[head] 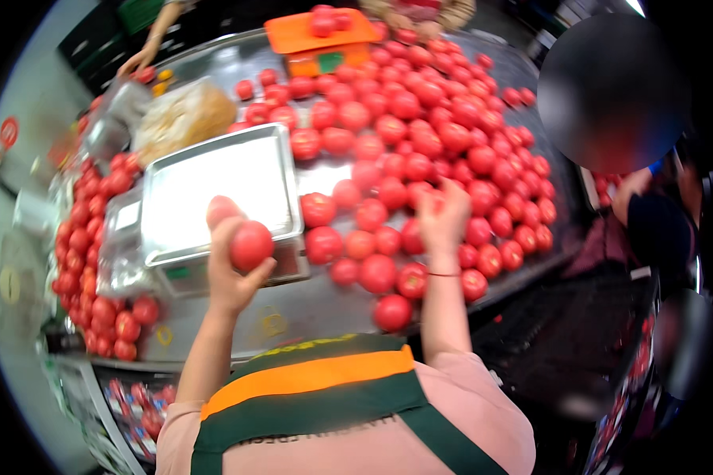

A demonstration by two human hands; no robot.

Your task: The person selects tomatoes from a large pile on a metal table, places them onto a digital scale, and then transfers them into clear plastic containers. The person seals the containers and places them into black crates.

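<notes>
My left hand [232, 261] holds two tomatoes, one [251, 245] at the palm near the thumb and another [222, 211] beyond the fingers, over the near edge of a shiny metal tray [297, 208]. The tray rests on a box-like base. To the right, my right hand [444, 214] reaches into a large spread of tomatoes [405, 104]; its fingers are curled at a tomato, and blur hides whether they grip it. Several larger tomatoes [377, 274] lie on the metal table between my hands.
An orange box [321, 35] with tomatoes on top stands at the far side. Left are a clear bag with yellowish contents [184, 119], plastic packs [119, 249] and more tomatoes [77, 237]. Other people's hands [139, 59] show at the far edge. A dark crate [546, 344] stands right.
</notes>
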